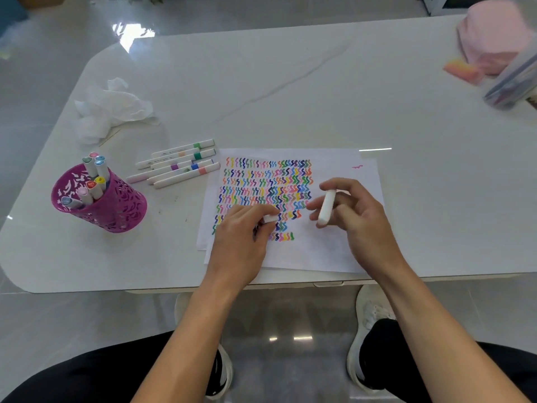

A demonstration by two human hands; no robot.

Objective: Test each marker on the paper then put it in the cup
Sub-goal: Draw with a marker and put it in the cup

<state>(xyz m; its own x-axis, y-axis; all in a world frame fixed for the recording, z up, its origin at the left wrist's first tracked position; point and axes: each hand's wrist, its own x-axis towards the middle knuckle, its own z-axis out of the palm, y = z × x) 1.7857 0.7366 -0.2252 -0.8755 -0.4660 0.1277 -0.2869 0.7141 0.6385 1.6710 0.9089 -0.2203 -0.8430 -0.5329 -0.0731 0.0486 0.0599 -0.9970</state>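
1. Pinching a short white plastic marker piece (327, 206) in the right hand (357, 216), its long axis running roughly from the near edge of the desk (290, 97) to the far edge.
2. Clenching the left hand (247, 237) round another white marker end (270, 219), just left of it and apart, above the white squiggle-covered paper sheet (334, 251); not showing which piece is the cap.
3. Leaving the magenta perforated plastic cup (122, 210) well off toward the desk's left edge, nearer the left hand.

Loose markers (180, 164) lie between paper (334, 248) and cup (113, 207); bare table (290, 91) beyond.
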